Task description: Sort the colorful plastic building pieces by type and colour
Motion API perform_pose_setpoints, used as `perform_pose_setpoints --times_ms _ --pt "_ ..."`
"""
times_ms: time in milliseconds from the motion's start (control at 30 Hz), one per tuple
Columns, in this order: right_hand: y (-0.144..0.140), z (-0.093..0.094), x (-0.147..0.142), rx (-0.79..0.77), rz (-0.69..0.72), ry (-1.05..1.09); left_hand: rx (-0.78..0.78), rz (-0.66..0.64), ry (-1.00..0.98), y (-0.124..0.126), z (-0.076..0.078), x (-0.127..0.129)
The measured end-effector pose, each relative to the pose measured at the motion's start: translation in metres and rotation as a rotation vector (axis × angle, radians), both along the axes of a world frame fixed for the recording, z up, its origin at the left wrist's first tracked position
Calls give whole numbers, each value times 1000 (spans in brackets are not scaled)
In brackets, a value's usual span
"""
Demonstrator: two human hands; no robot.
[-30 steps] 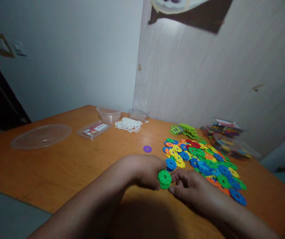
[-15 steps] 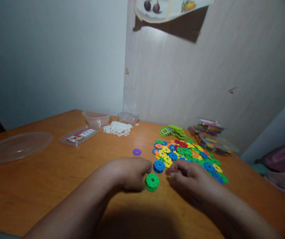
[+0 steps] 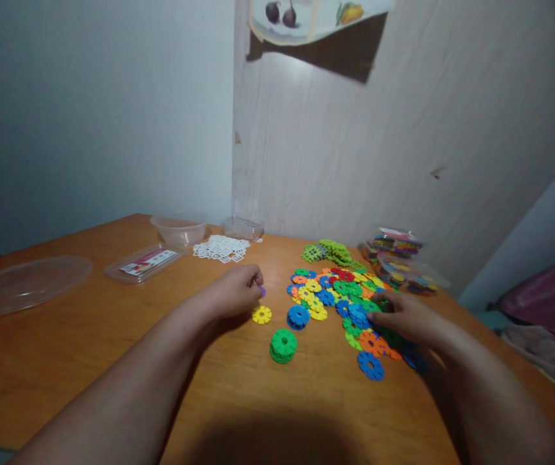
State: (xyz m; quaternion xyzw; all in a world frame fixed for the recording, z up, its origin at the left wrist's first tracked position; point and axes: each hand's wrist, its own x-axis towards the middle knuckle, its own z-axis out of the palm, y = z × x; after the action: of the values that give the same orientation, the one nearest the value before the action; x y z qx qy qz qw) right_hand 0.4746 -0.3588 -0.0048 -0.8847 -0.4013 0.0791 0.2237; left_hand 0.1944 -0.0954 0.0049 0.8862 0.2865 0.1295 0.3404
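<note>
My left hand [image 3: 239, 292] is closed with its fingertips at a purple notched disc [image 3: 263, 292], most of which the hand covers. Just below it on the table lies a yellow disc [image 3: 261, 315]. To its right stand a short stack of blue discs [image 3: 298, 316] and a taller stack of green discs [image 3: 283, 345]. My right hand [image 3: 401, 315] reaches over the near right side of a mixed pile of coloured discs [image 3: 326, 297]. Its thumb and fingers are apart, close to a blue disc [image 3: 357, 314]. Loose orange [image 3: 372, 343] and blue discs lie below this hand.
Behind the pile sit light green pieces [image 3: 328, 250] and packed clear boxes [image 3: 396, 248]. White square pieces [image 3: 222, 248] lie at the back, beside a clear bowl [image 3: 179, 229] and a clear tray [image 3: 242, 227]. A labelled lid [image 3: 145, 263] and an oval lid [image 3: 28, 284] rest at left.
My left hand has moved away from the green stack, up and left to the purple disc. My right hand has moved right over the pile. The yellow disc and nearer loose discs now show.
</note>
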Motion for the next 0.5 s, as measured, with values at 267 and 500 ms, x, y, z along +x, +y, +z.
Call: perform_pose_setpoints --times_ms 267,500 --pt "5 -6 -2 58 -19 53 144 89 -144 16 -14 7" --pt "6 -6 1 69 13 -41 158 135 -186 23 -16 9"
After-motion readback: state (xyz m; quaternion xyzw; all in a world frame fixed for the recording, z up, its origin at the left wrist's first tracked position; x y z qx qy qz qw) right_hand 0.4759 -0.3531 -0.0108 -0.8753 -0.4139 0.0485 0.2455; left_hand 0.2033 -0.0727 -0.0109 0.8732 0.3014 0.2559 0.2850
